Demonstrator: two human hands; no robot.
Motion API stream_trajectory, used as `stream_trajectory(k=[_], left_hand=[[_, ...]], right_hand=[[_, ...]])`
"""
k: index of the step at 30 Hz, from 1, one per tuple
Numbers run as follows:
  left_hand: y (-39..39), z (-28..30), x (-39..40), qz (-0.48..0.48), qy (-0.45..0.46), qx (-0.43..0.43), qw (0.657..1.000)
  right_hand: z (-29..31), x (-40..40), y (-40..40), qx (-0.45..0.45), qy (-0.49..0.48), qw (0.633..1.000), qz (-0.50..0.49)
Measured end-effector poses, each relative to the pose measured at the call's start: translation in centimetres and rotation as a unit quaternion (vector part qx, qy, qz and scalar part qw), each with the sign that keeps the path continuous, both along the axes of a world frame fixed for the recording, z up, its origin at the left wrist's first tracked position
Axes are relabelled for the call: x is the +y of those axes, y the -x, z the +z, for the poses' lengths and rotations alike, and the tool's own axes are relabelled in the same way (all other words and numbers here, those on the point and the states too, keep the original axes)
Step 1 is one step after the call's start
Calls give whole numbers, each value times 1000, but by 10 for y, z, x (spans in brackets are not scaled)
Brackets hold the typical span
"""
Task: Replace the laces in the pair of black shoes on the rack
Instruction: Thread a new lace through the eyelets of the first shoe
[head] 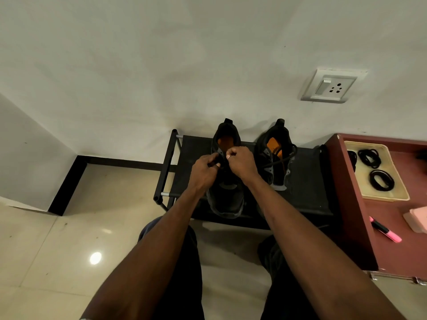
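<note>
My left hand [204, 168] and right hand [240, 161] pinch thin limp black lace [220, 163] on left black mesh shoe [227, 181]; I'd grip near stiff tip.

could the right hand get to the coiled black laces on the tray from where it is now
Probably yes. The right hand is busy pinching the lace on the left black shoe, but the coiled black laces lie uncovered on the beige tray on the maroon table to its right, with only the other black shoe between.

Home, shoe rack [305, 181], tiled floor [69, 250]
</note>
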State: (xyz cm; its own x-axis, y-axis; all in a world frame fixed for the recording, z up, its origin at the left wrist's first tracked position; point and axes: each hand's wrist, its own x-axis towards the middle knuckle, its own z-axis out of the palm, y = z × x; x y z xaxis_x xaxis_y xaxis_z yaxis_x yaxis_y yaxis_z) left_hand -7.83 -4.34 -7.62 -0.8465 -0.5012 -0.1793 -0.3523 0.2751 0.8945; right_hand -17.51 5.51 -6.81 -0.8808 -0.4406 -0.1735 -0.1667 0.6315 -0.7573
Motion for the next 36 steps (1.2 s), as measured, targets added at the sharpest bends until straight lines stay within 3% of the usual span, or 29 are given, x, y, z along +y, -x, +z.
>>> stream_trajectory(k=[3,8,13,17,24,27,31,33,36], left_hand=[[-1,-1,0,-9,-19,8,1000],[0,-2,-2,-7,-32,11,999],[-1,-4,-3,-21,-34,2,999],[1,-6,-3,-19,-41,7,999],[-1,-8,-4,45,-82,36,995],[0,-4,-1,59,-72,46,995],[5,1,3,61,-16,42,997],[11,1,5,65,20,24,997],[16,4,6,53,52,-25,997]], right_hand=[[5,6,8,-59,6,998,20],[1,0,1,-29,-20,999,1],[10,7,15,-158,12,987,34],[6,8,11,-179,69,981,-23],[-6,7,-8,-86,116,982,-122],[-7,10,-19,-111,160,973,-125],[-4,16,-15,-115,143,980,-81],[-4,23,-19,-63,110,991,-43],[-18,43,-44,122,-15,992,1]])
